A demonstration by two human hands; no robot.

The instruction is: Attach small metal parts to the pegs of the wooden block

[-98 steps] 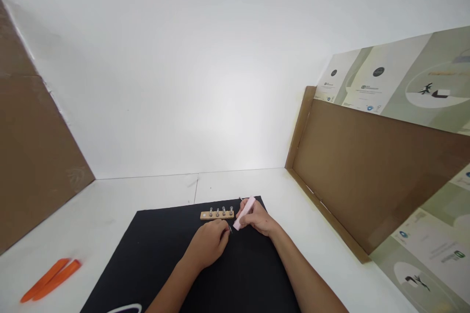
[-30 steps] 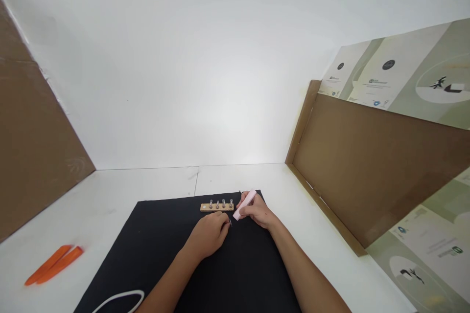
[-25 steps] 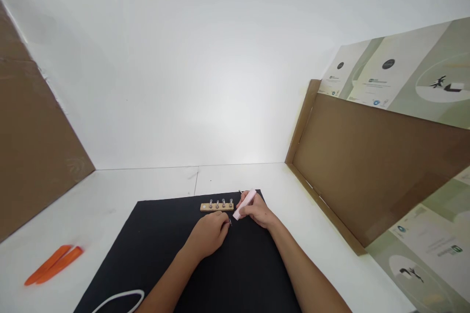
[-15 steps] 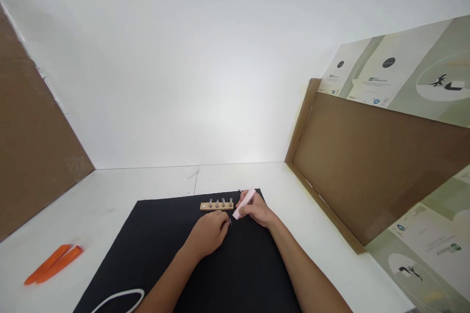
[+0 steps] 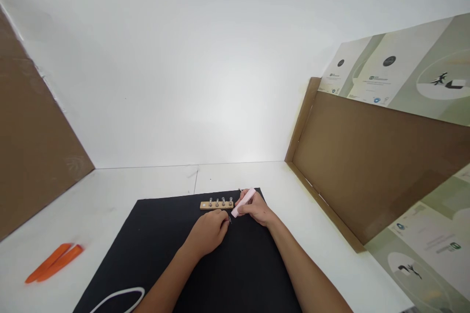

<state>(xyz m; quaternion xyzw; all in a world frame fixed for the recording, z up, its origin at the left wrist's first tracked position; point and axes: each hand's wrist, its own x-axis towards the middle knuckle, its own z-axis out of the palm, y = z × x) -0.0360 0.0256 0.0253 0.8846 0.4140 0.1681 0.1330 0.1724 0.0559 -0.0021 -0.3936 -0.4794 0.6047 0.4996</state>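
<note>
My left hand (image 5: 208,231) is closed in a pinch just in front of a small wooden strip (image 5: 214,207). A tiny, clear or shiny piece (image 5: 230,220) shows at its fingertips, too small to name. In my right hand (image 5: 260,211) is a pale pink rectangular bar (image 5: 244,202), held at a slant. The bar's lower end is close to the left fingertips; I cannot tell whether they touch. Several small glassy or metal pegs stand upright in a row on the strip, with a round white spot at its left end.
Under the hands lies a black mat (image 5: 154,234) on a white table (image 5: 110,190). A white cord loop (image 5: 121,293) is at lower left, with two orange strips (image 5: 55,263) beyond the mat. Cardboard panels stand left (image 5: 33,132) and right (image 5: 367,156); a white wall (image 5: 191,68) rises behind.
My right hand has shifted the pink bar slightly left, bringing its lower end closer to the left fingertips. The left hand has hardly moved.
</note>
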